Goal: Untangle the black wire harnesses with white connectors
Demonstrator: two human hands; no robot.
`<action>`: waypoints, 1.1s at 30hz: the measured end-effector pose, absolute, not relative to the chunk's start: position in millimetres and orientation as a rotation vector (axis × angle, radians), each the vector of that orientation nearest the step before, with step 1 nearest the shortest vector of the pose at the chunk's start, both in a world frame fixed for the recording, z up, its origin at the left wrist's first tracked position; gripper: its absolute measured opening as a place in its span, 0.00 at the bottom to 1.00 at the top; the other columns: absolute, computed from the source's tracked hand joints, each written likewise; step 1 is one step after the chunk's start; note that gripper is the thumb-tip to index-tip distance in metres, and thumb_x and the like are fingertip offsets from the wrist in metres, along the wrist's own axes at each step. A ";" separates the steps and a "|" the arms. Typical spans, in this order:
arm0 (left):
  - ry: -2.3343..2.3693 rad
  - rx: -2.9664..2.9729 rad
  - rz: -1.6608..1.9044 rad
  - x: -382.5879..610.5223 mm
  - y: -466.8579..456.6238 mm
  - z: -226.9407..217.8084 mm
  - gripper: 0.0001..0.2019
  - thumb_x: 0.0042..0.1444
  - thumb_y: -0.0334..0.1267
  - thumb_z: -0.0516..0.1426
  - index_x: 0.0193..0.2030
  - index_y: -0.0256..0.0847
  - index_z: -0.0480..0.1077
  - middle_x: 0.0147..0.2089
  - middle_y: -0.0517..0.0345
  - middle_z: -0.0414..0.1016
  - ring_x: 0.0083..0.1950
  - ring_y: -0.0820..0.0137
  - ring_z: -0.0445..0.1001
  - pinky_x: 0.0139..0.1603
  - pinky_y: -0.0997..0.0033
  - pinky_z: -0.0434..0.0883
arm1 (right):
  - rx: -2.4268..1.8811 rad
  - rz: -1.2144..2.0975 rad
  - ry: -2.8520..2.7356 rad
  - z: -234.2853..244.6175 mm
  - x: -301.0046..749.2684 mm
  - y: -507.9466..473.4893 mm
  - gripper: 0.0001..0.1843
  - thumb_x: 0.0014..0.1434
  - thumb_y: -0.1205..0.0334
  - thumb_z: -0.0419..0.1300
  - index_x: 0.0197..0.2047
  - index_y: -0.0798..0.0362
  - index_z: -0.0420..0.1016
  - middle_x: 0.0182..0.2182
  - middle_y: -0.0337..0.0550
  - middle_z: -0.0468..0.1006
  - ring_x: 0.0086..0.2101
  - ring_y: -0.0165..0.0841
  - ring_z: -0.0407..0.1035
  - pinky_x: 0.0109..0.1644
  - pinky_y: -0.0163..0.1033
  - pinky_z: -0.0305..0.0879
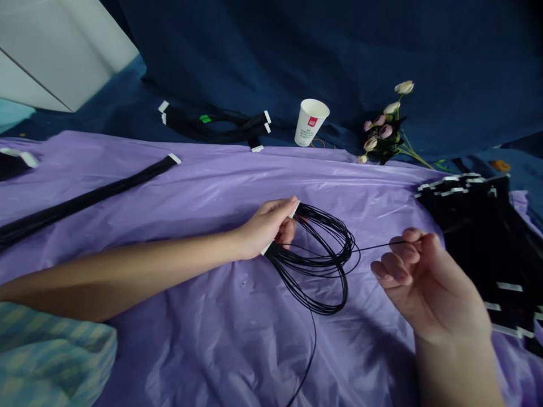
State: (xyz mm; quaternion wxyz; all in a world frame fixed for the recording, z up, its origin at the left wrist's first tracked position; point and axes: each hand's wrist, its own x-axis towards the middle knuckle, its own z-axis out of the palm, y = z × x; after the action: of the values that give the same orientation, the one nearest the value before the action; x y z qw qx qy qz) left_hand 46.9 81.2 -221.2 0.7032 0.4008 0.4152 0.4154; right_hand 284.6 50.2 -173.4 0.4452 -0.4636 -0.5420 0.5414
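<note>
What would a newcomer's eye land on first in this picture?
Probably the looped black wires at the center, held at their white connectors by the left hand, while the right hand pinches a single strand to the right of the loops. Next comes the bright purple sheet beneath them, then the white paper cup and the flowers near its far edge, against dark blue cloth.
</note>
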 end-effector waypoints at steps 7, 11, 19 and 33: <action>0.909 0.913 0.909 46.8 79.7 -221.4 0.19 0.64 0.52 0.48 0.28 0.40 0.58 0.13 0.65 0.62 0.14 0.79 0.59 0.17 0.80 0.52 | -1.005 1.342 -1.120 -176.9 272.7 47.8 0.14 0.57 0.41 0.60 0.34 0.41 0.75 0.29 0.38 0.66 0.31 0.31 0.71 0.38 0.42 0.75; 0.919 0.935 0.886 47.1 78.4 -220.0 0.19 0.65 0.51 0.47 0.27 0.41 0.56 0.13 0.66 0.61 0.14 0.79 0.59 0.17 0.80 0.53 | -0.969 1.417 -1.199 -176.9 269.1 41.8 0.09 0.57 0.48 0.63 0.40 0.39 0.79 0.17 0.33 0.63 0.17 0.27 0.63 0.21 0.34 0.70; 0.890 1.043 0.861 47.8 75.0 -220.2 0.20 0.65 0.51 0.47 0.26 0.40 0.58 0.13 0.66 0.62 0.14 0.80 0.59 0.17 0.81 0.55 | -1.325 0.819 -1.832 -183.9 251.9 33.0 0.04 0.56 0.65 0.65 0.36 0.51 0.80 0.27 0.39 0.79 0.24 0.28 0.72 0.27 0.31 0.69; 0.874 1.097 0.836 47.4 73.5 -219.8 0.20 0.65 0.50 0.47 0.26 0.40 0.57 0.13 0.66 0.63 0.15 0.79 0.59 0.18 0.81 0.56 | -1.316 0.606 -1.936 -185.9 243.0 35.1 0.03 0.57 0.66 0.63 0.34 0.52 0.79 0.25 0.36 0.78 0.22 0.26 0.69 0.25 0.31 0.66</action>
State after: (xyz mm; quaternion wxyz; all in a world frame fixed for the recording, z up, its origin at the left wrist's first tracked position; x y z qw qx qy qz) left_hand 47.4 73.5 -219.8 0.6849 0.4895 0.3902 0.3729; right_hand 243.0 35.1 -185.9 0.3539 -0.5088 -0.7489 0.2346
